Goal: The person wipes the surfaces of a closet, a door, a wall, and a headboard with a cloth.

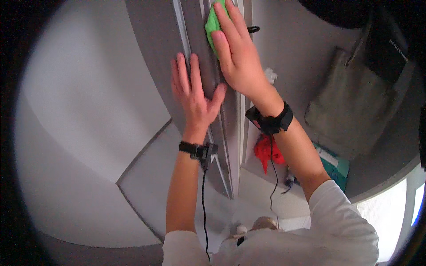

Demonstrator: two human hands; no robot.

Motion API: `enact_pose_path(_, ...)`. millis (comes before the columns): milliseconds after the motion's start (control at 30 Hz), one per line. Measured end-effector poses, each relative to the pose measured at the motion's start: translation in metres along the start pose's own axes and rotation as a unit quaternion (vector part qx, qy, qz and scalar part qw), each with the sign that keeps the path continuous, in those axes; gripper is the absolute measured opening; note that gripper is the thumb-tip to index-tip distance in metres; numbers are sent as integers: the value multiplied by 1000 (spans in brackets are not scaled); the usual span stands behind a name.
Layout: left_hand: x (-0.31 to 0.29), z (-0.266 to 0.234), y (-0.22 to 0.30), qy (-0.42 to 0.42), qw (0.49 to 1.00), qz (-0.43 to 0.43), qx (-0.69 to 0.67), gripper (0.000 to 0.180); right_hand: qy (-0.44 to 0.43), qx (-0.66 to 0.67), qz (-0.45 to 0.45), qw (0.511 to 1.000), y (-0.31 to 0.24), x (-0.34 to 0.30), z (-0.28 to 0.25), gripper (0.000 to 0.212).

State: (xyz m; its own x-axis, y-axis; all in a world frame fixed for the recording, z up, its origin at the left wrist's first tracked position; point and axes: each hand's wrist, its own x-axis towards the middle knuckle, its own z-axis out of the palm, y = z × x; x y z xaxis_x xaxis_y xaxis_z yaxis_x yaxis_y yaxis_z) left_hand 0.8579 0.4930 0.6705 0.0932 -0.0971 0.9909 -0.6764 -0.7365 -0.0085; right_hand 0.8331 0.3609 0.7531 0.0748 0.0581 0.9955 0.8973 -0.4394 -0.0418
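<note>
My left hand (pixel 194 94) lies flat against a grey door (pixel 155 53), fingers spread and pointing up, holding nothing. My right hand (pixel 237 53) is higher, pressing a green cloth (pixel 212 24) against the door's raised panel strip near its edge. The cloth shows only at my fingertips; most of it is under the hand. Both wrists wear black bands with thin cables running down my forearms.
A white wall (pixel 80 111) curves to the left of the door. To the right hang a beige bag (pixel 350 102) and a dark garment (pixel 390 48). A red item (pixel 266 153) and a teal box (pixel 337 166) sit lower right. A small black handle (pixel 253 29) sticks out by the cloth.
</note>
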Motion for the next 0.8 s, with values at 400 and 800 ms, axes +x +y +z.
enact_pose_path(400, 10, 1, -6, -20, 1000, -4, 4, 63, -34, -63, 234, 969, -37, -288, 55, 51)
enact_pose_path(800, 9, -9, -23, 18, 991, 136, -4, 56, -116, -86, 472, 869, -92, -434, 44, 53)
